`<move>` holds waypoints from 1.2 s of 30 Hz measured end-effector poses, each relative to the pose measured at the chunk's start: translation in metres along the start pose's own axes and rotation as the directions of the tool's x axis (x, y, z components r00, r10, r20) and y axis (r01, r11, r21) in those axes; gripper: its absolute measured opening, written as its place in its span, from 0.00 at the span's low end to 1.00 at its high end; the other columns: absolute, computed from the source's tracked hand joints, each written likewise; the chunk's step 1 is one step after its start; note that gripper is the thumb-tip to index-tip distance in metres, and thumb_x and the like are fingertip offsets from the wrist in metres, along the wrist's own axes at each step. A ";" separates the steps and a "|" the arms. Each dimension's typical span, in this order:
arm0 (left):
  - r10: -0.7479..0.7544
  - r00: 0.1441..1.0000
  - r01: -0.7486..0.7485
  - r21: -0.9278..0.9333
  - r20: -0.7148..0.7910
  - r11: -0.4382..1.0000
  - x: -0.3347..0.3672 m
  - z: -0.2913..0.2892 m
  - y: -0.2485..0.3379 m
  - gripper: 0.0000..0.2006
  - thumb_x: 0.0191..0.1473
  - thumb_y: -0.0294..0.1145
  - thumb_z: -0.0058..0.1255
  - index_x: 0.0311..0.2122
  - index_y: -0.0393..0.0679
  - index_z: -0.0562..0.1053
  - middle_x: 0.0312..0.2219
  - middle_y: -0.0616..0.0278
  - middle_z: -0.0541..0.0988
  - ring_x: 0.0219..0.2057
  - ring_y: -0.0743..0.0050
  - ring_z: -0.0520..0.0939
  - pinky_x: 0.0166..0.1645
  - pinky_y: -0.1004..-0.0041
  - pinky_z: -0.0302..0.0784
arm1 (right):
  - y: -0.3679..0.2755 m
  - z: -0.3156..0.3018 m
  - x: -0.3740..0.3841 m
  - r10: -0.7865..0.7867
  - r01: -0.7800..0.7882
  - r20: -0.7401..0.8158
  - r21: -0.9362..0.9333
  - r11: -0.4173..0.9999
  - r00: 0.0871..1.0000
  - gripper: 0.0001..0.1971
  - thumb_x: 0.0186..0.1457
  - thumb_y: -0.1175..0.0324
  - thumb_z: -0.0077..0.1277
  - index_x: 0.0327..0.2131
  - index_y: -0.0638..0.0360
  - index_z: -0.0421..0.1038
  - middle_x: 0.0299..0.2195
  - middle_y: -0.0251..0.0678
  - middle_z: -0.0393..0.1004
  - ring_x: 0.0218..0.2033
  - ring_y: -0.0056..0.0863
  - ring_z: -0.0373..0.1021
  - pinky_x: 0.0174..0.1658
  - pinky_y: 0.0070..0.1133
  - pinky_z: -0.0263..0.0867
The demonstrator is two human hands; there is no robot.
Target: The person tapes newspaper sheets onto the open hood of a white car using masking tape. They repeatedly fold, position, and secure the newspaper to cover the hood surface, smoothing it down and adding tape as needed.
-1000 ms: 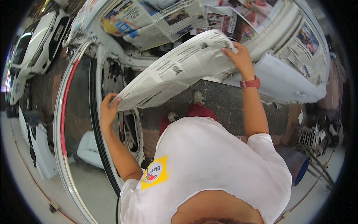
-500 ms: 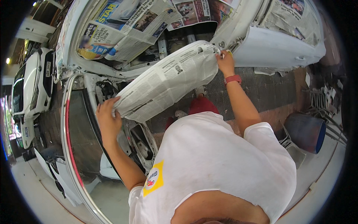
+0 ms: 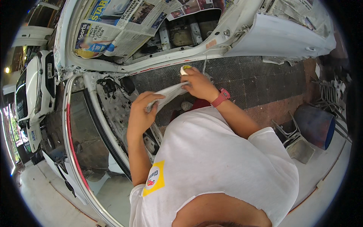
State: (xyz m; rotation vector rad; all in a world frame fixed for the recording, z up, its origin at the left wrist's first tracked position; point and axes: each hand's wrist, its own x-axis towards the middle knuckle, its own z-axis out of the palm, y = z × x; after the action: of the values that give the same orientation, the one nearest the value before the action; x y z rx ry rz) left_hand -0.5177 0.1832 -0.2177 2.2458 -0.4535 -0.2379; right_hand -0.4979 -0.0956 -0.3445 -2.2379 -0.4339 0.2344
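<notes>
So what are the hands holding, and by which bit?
A pale paper strip: the left hand grips its left end, the right hand its right end. A white-and-yellow roll is by the right hand too, its hold unclear.

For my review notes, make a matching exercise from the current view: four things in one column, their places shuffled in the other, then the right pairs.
Things
1. Narrow, pale sheet of paper
2. Red wristband
3. Dark blue, cylindrical drum
4. White car with dark windows

Places
A. Toward the right edge of the picture
B. Between the left hand and the right hand
C. Toward the left edge of the picture
D. Around the person's right wrist

Right pairs: 1-B, 2-D, 3-A, 4-C
</notes>
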 end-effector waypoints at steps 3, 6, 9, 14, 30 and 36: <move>-0.182 0.981 0.170 -0.174 -0.060 0.970 -0.012 -0.016 -0.016 0.11 0.59 0.14 0.60 0.44 0.38 0.86 0.39 0.58 0.85 0.41 0.69 0.85 0.49 0.74 0.76 | -0.003 -0.002 0.007 -0.024 0.022 -0.135 -0.012 1.000 0.991 0.16 0.57 0.67 0.67 0.48 0.56 0.78 0.59 0.50 0.72 0.65 0.56 0.64 0.68 0.42 0.63; -0.246 0.938 0.156 -0.336 -0.246 0.929 -0.011 -0.005 -0.030 0.11 0.66 0.16 0.56 0.49 0.36 0.85 0.39 0.63 0.82 0.40 0.77 0.80 0.48 0.78 0.73 | -0.022 -0.011 0.007 -0.112 0.085 -0.283 -0.108 0.990 0.952 0.28 0.64 0.68 0.61 0.65 0.58 0.66 0.60 0.56 0.68 0.59 0.53 0.71 0.65 0.43 0.66; -0.161 0.899 0.057 -0.255 -0.407 0.965 -0.008 0.008 -0.031 0.13 0.66 0.17 0.56 0.52 0.38 0.84 0.39 0.64 0.80 0.38 0.78 0.78 0.46 0.78 0.72 | -0.058 -0.021 -0.002 -0.016 0.106 -0.236 0.377 0.920 0.972 0.32 0.67 0.73 0.53 0.71 0.60 0.55 0.55 0.54 0.73 0.53 0.52 0.75 0.61 0.40 0.69; -0.205 0.917 0.088 -0.327 -0.343 0.941 0.005 0.018 -0.018 0.13 0.64 0.25 0.62 0.53 0.39 0.85 0.40 0.63 0.81 0.39 0.78 0.78 0.46 0.78 0.72 | -0.101 -0.036 -0.008 -0.080 -0.025 0.132 0.648 0.761 0.988 0.37 0.72 0.72 0.52 0.77 0.58 0.44 0.39 0.35 0.85 0.39 0.24 0.78 0.53 0.25 0.72; 0.025 0.860 0.067 0.161 -0.509 0.985 0.007 0.024 0.001 0.08 0.57 0.21 0.70 0.41 0.37 0.82 0.34 0.58 0.82 0.37 0.70 0.83 0.43 0.71 0.76 | -0.076 -0.008 0.004 -0.029 0.063 -0.185 0.184 0.981 0.982 0.07 0.72 0.65 0.54 0.44 0.57 0.71 0.18 0.42 0.72 0.19 0.42 0.72 0.28 0.36 0.65; -0.315 0.903 0.184 -0.399 -0.292 0.898 0.006 -0.003 -0.014 0.15 0.59 0.20 0.69 0.51 0.37 0.82 0.38 0.64 0.86 0.39 0.78 0.84 0.46 0.74 0.79 | -0.093 -0.029 0.023 -0.082 0.102 -0.100 0.217 0.971 0.992 0.13 0.68 0.58 0.60 0.38 0.58 0.74 0.19 0.43 0.74 0.23 0.46 0.74 0.30 0.36 0.66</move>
State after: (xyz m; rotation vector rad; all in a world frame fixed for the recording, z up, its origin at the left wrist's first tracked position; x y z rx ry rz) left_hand -0.5079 0.1910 -0.2263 1.9180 0.0780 -0.0436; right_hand -0.4891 -0.0509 -0.2552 -1.9953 -0.4401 0.1257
